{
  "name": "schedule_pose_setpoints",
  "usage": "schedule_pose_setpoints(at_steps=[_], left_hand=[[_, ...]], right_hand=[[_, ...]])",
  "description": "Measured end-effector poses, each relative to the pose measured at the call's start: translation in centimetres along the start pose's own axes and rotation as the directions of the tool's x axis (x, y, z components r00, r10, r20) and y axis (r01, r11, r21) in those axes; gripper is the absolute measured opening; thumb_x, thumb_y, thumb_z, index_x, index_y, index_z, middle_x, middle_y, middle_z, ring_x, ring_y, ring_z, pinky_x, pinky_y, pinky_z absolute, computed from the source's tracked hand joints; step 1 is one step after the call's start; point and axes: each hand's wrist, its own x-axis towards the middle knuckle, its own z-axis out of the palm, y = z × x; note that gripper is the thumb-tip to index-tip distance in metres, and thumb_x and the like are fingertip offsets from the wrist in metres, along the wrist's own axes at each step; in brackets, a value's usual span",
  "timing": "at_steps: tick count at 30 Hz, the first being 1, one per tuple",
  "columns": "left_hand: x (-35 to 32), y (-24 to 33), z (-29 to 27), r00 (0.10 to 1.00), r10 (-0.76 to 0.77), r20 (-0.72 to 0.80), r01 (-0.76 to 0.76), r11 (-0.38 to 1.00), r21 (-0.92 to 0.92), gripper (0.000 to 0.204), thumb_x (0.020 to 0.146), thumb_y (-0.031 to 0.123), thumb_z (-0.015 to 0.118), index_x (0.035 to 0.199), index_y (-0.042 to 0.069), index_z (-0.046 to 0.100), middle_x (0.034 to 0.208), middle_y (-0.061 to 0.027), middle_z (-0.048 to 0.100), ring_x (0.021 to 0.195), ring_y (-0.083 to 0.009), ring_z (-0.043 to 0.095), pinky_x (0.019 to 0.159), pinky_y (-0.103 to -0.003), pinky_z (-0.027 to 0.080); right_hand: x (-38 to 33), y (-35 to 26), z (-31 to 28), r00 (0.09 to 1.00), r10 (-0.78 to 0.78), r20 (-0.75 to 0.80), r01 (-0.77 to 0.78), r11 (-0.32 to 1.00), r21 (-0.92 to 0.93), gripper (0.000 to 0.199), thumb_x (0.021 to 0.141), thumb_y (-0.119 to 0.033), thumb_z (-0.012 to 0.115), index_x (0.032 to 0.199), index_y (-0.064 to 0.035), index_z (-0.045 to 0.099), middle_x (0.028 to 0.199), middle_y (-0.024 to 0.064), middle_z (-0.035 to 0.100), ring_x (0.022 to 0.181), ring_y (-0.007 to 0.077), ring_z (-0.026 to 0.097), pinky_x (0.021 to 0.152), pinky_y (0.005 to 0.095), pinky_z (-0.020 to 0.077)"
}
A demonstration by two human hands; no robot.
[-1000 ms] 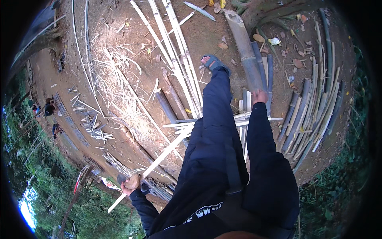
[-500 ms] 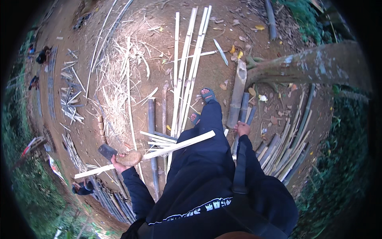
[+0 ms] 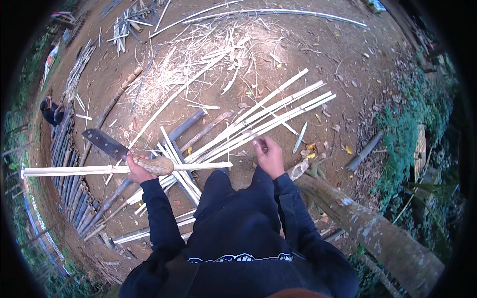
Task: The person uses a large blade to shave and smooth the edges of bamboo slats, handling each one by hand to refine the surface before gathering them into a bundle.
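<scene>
My left hand [image 3: 139,171] is closed around a machete [image 3: 105,144] with a dark blade and a thick wooden handle. The same hand also grips a long pale bamboo strip [image 3: 69,171], which runs crosswise in front of me and passes under the handle. Loosely curled, my right hand [image 3: 271,158] hovers beyond my right thigh, with nothing visible in its fingers. Long split bamboo strips [image 3: 290,110] lie on the ground just past it. Shorter strips [image 3: 178,166] cross one another below the machete handle.
A leaning tree trunk [image 3: 367,223] stands close on my right. Pale shavings [image 3: 169,79] cover the ground ahead. Dark bamboo poles [image 3: 69,169] are piled at the left, near another person [image 3: 52,111]. Green plants [image 3: 397,129] line the right side.
My view has turned left. My right hand has moved from beside the dark bamboo pieces by the tree to in front of my thigh. The left hand still holds the machete and strip.
</scene>
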Motion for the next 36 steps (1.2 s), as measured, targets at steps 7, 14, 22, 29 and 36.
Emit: schedule_pose_setpoints(at_steps=[7, 14, 22, 29, 36], left_hand=[[-5.3, -10.7, 4.3, 0.998, 0.004, 0.057, -0.004, 1.000, 0.011, 0.024, 0.093, 0.025, 0.059, 0.083, 0.005, 0.052, 0.068, -0.0058, 0.052, 0.057, -0.0154, 0.053, 0.051, -0.028, 0.046], [-1.4, -34.8, 5.0, 0.978, 0.029, 0.207, -0.054, 0.992, 0.116, 0.018, 0.093, 0.014, 0.060, 0.086, -0.003, 0.057, 0.065, -0.0114, 0.058, 0.053, -0.0181, 0.056, 0.052, -0.030, 0.048], [-2.1, -54.5, -2.7, 0.973, -0.116, 0.201, 0.111, 0.993, 0.039, 0.024, 0.095, 0.021, 0.057, 0.092, -0.003, 0.056, 0.067, -0.0122, 0.057, 0.057, -0.0196, 0.058, 0.052, -0.031, 0.048], [-7.2, -54.9, -7.6, 0.970, -0.134, 0.203, 0.157, 0.982, -0.103, 0.031, 0.095, 0.028, 0.053, 0.098, -0.002, 0.054, 0.068, -0.0152, 0.058, 0.059, -0.0235, 0.058, 0.065, -0.037, 0.052], [-10.4, -54.0, -11.8, 0.983, 0.106, 0.149, -0.090, 0.989, -0.113, 0.032, 0.094, 0.031, 0.053, 0.099, -0.001, 0.052, 0.070, -0.0149, 0.057, 0.064, -0.0237, 0.058, 0.069, -0.036, 0.050]], right_hand=[[4.9, -1.3, 7.2, 0.712, -0.407, 0.572, 0.402, 0.904, 0.144, 0.062, 0.086, -0.042, 0.067, 0.124, 0.0055, 0.056, 0.113, 0.0250, 0.062, 0.107, 0.0390, 0.058, 0.095, 0.0434, 0.0458], [10.9, 18.6, 18.4, 0.531, -0.420, 0.736, 0.457, 0.873, 0.169, 0.077, 0.077, -0.038, 0.073, 0.132, 0.0067, 0.044, 0.116, 0.0261, 0.055, 0.110, 0.0408, 0.054, 0.098, 0.0444, 0.0425], [8.0, 35.2, 23.2, 0.426, -0.201, 0.882, 0.462, 0.886, -0.021, 0.074, 0.070, -0.019, 0.075, 0.131, 0.0056, 0.039, 0.119, 0.0248, 0.047, 0.108, 0.0417, 0.055, 0.094, 0.0441, 0.0466], [4.8, 35.9, 20.0, 0.301, -0.242, 0.922, 0.559, 0.828, 0.035, 0.078, 0.067, -0.022, 0.079, 0.128, 0.0077, 0.041, 0.117, 0.0239, 0.047, 0.108, 0.0398, 0.052, 0.096, 0.0441, 0.0431], [0.3, 37.0, 21.6, 0.218, -0.500, 0.838, 0.618, 0.735, 0.278, 0.063, 0.064, -0.020, 0.080, 0.112, 0.0052, 0.048, 0.110, 0.0212, 0.048, 0.102, 0.0384, 0.050, 0.090, 0.0434, 0.0427]])
